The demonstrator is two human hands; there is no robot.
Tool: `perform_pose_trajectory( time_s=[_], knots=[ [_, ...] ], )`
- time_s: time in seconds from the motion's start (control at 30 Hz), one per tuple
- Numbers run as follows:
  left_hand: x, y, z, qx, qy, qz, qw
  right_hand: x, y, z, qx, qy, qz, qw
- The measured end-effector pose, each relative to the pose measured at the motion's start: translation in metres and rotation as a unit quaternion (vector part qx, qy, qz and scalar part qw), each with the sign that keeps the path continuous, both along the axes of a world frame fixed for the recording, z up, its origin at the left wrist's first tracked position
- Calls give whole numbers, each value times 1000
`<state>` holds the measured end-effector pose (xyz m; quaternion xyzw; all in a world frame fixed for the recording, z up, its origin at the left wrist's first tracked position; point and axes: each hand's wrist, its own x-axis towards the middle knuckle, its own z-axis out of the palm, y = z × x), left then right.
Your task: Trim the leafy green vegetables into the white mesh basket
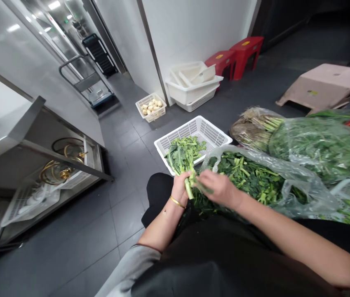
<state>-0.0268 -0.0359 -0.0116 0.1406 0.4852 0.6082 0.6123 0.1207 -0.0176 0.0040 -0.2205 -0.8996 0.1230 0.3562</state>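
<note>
Your left hand (179,189) grips a leafy green stalk (185,159), your right hand (219,187) pinches its leaves; yellow label (245,43) on the red stool (246,55) unreadable

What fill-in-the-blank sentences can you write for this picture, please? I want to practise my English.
1. The left hand grips a leafy green stalk, and its wrist wears a ____ bangle.
2. The leafy greens beside the right hand lie in a clear plastic ____.
3. Two ____ plastic stools stand by the wall.

Missing words: gold; bag; red.
</note>
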Motion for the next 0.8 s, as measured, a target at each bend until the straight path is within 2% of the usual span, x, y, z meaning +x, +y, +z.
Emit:
perform_pose_trajectory(
  time_s=[0.07, 0.1, 0.2, 0.23, 0.27, 0.33, 0.4, 0.47, 0.53, 0.63, 0.73, 0.77, 0.8],
  knots=[
    [-4, -1, 2, 8, 19, -10, 1000, -1, -9, 0, -12, -11, 60, 998],
    [-5, -3, 2, 24, 23, -16, 999, 1, -8, 1, -51, -22, 52, 997],
    [-2, -8, 2, 65, 17, -23, 997, 7, 8, 6, -217, -75, -63, 971],
    [0, -9, 1, 69, 16, -28, 997, 7, 14, 8, -241, -91, -92, 962],
    [2, -9, 0, 70, 17, -32, 997, 7, 17, 9, -237, -99, -108, 960],
    [5, -7, -1, 71, 19, -28, 997, 4, 14, 10, -178, -87, -115, 973],
    [5, -3, -3, 65, 24, -14, 997, 1, 3, 10, -122, -67, -86, 987],
    [2, -1, -4, 47, 32, -20, 998, 0, -6, 8, -112, -59, -50, 991],
    [-1, -3, -2, 48, 41, -42, 997, 1, -3, 7, -145, -62, -71, 985],
    [0, -9, 3, 72, 60, -80, 992, 2, 23, 6, -240, -75, -155, 955],
    [8, -12, 5, 76, 72, -102, 989, -1, 46, 7, -358, -74, -116, 924],
    [11, -12, 5, 73, 70, -102, 990, -3, 47, 7, -370, -66, -110, 920],
    [13, -12, 4, 71, 64, -97, 991, -5, 45, 6, -352, -53, -114, 927]
  ],
)
